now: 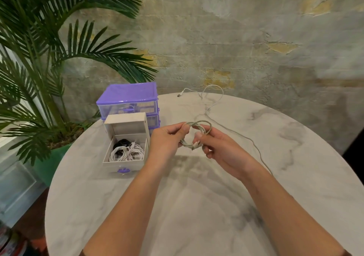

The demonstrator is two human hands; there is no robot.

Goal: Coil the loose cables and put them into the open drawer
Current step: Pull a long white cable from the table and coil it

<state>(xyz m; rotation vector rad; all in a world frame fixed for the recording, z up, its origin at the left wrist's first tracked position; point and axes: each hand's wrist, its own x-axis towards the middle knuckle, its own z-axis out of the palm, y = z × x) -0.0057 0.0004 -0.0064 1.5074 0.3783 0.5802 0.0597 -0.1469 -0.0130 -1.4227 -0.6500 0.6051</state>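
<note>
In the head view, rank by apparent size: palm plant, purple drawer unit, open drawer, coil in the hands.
1. palm plant
2. purple drawer unit and open drawer: look alike; the drawer is nearer, so unranked
3. coil, held by both hands

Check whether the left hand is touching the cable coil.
Touching. The head view shows the left hand pinching the top of the coil, with the right hand gripping its other side.
</note>
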